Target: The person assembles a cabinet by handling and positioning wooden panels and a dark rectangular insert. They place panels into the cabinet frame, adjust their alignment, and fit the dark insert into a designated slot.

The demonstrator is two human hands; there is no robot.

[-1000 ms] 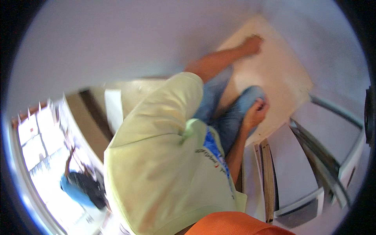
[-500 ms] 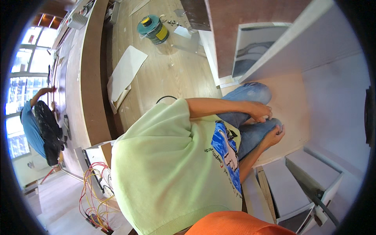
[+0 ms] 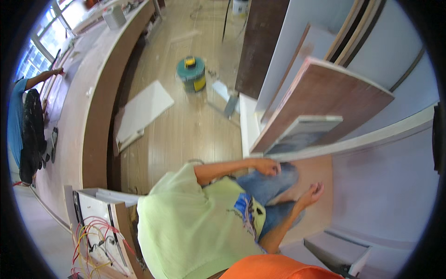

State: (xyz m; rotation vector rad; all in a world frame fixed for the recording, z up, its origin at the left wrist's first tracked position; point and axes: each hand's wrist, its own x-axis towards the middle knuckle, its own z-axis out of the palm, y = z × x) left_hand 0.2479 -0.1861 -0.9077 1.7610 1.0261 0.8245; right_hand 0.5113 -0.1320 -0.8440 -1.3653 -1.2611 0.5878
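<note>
My left hand [image 3: 268, 167] is over my raised left knee, its fingers curled and slightly blurred. Past my right knee, my right hand [image 3: 316, 190] is turned upward with fingers bent in. Whatever either hand may hold is hidden or too small to name. My jeans [image 3: 273, 183] show below both hands, above a pale wooden board [image 3: 316, 169]. Closest to my left hand is a reddish-brown panel [image 3: 341, 95], slanted beside a white cabinet edge. A glossy grey rectangular piece [image 3: 302, 136] rests against it.
A teal-lidded bucket [image 3: 193, 83] and a white sheet [image 3: 146, 111] are on the wooden floor. White compartments [image 3: 341, 249] flank my right side. Loose red and yellow wires [image 3: 95, 232] hang from a box behind me. A person in blue [image 3: 16, 125] reaches over a long bench [image 3: 104, 79].
My hands have moved apart; the right one has lifted away from my knee. The view has swung, bringing more of the floor and the brown panel into sight.
</note>
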